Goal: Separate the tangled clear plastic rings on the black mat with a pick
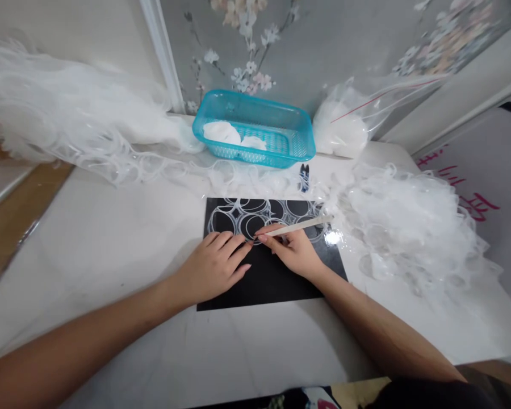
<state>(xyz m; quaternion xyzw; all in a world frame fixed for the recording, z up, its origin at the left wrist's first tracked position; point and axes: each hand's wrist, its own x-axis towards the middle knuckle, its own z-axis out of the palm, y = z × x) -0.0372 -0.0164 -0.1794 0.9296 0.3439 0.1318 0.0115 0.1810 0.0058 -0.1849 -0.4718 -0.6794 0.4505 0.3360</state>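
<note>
Think of a clock with its middle on the black mat. There are two hands and one mat [281, 284], which lies on the white bench [111, 250]. At 9 o'clock the left hand [215, 264] lies palm down on the mat, loose, with its fingers a bit apart. At 3 o'clock the right hand [296, 253] pinches one thin white stick [300, 225]. The stick's back end points to 2 o'clock, and its tip is just beside the left fingertips. At 12 o'clock on the mat is one strip of white rings [237, 226]. The fingers and stick hide some of it, so I cannot count every ring. One heap of white loops [413, 221] sits at 3 o'clock, crowding the mat's far right corner. Past the mat, at 1 o'clock, is one pair of small blue clippers [304, 178]. A trail of loops [221, 176] runs just behind the mat to a second, bigger heap [80, 108] at 10 o'clock. At 12 o'clock stands one blue basket [298, 150] with two white lumps [221, 132] in it. Next to it, at 1 o'clock, is one clear bag [344, 128] with white stuff inside and a red line. Farthest back is a gray wall [344, 34] with painted flowers.
</note>
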